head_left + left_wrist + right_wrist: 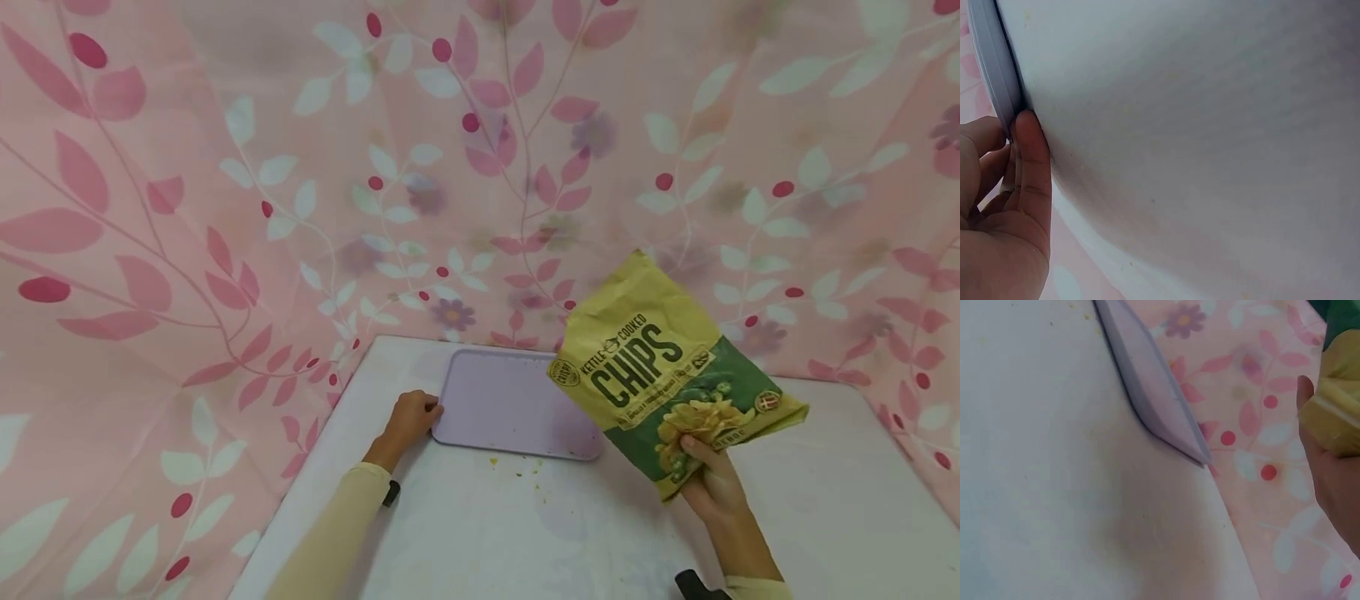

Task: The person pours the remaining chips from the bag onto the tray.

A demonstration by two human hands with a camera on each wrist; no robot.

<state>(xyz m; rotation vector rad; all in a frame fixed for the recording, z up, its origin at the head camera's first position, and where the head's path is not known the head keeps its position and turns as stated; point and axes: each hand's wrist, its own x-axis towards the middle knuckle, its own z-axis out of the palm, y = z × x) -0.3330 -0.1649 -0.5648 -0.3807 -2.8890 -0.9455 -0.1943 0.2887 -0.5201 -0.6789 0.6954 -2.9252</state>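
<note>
Chips bag [652, 375], yellow above and green below, is held up in the air over the right part of a lilac tray [495, 400], hiding that part from the head camera. Its top leans toward the far left. The person's right hand [716, 483] grips it by the lower edge, thumb closed down on the printed front and the other fingers mostly out of sight behind; this low hold seems to leave the top end free. Whether the top is open cannot be told from this angle.

The left hand [411, 417] pinches the tray's left edge between curled fingers and thumb with hardly any gap, probably to keep the tray steady.

Yellowish crumbs [493, 461] lie on the table just beyond the tray's near edge, and small specks dot the tray itself. The table [450, 533] has a whitish, faintly stained top. Behind it and to both sides hangs a pink cloth [420, 125] printed with leaves, berries and flowers, wrinkled in places.
</note>
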